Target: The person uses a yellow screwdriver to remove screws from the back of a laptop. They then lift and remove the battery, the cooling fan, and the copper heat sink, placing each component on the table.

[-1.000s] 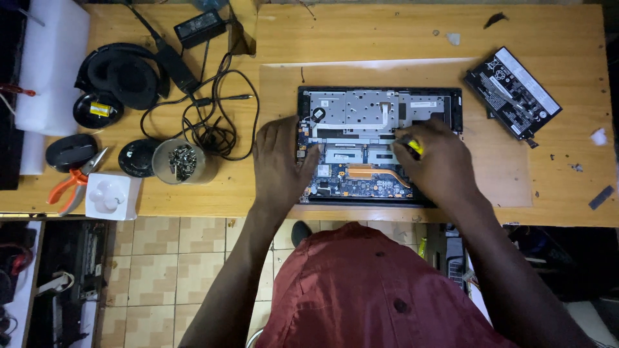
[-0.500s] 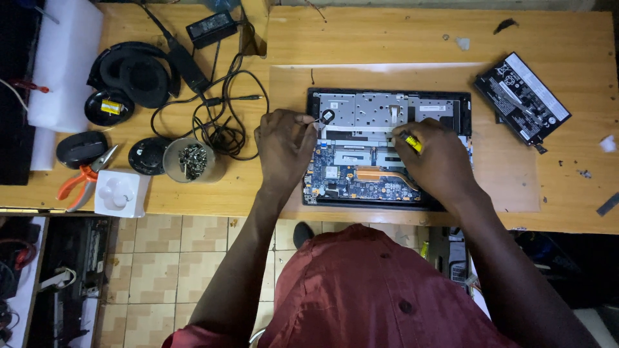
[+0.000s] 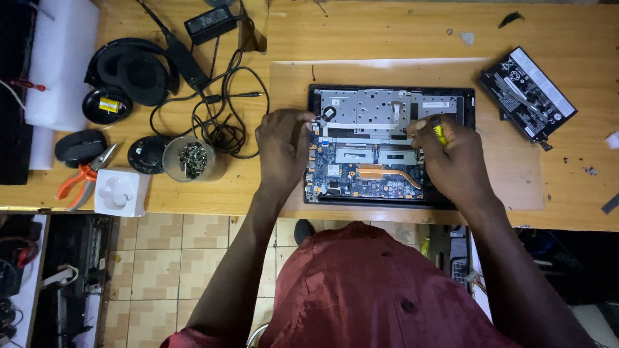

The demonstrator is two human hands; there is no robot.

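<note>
- The laptop [image 3: 387, 145] lies at the centre of the frame on a pale mat [image 3: 516, 174] on the table [image 3: 361, 32], its bottom cover already off, so the board, the copper heat pipe [image 3: 390, 174] and the metal shields show.
- The battery [image 3: 527, 93] is already out and lies well apart at the upper right of the frame.
- The right hand [image 3: 451, 161] sits over the right side of the board, fingers closed around a yellow-handled screwdriver [image 3: 439, 132]; its tip is hidden under the hand.
- The left hand [image 3: 282, 151] rests on the left edge of the laptop, fingers curled at its upper left corner; I cannot tell whether they pinch anything.
- Judging from this, the opening-up is done and work on the board itself is under way; the board and heat pipe are still in place.
- A cup of screws [image 3: 192, 159] stands left of the laptop, beside tangled cables [image 3: 225, 122] and a black charger [image 3: 209, 22].
- Further left lie headphones [image 3: 132, 71], orange pliers [image 3: 80, 180] and a white box [image 3: 119, 193].
- Which screw is being worked is hidden by the right hand; the board's small parts are too fine to make out.
- The person's red shirt [image 3: 380, 290] covers the lower middle, and the frame's left edge cuts off dark objects.
</note>
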